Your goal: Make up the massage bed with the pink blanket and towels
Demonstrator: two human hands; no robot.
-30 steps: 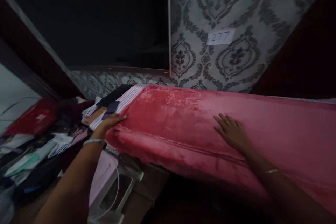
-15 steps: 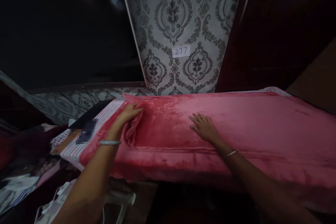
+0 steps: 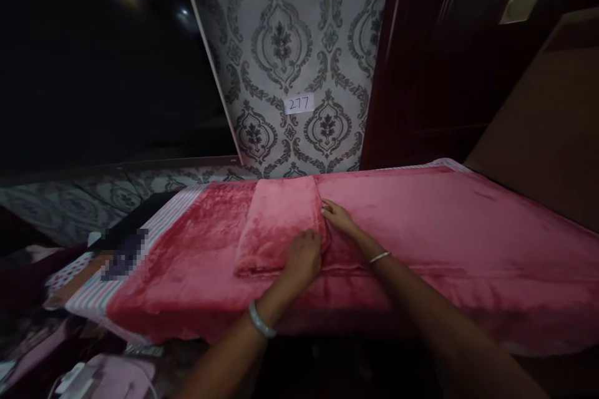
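A plush pink-red blanket [image 3: 412, 218] lies spread over a long surface. Its left end is turned over to the right into a thick folded section [image 3: 281, 212] near the middle. My left hand [image 3: 304, 255], with a bangle at the wrist, has its fingers curled on the near right part of that fold. At the fold's right edge, my right hand [image 3: 337, 217] grips the fabric with bent fingers. Some fingertips of both hands are hidden by the cloth and by the hands themselves.
Striped cloth [image 3: 93, 293] shows at the left end beneath the blanket, with a blurred dark item [image 3: 125, 254] on it. A large black screen [image 3: 103, 62] stands at back left. Cardboard [image 3: 547, 124] rises at right. Clutter fills the lower left.
My left hand has carried the blanket's left part over to the right, laying it as a fold. My right hand has gone from lying flat to gripping the fold's edge.
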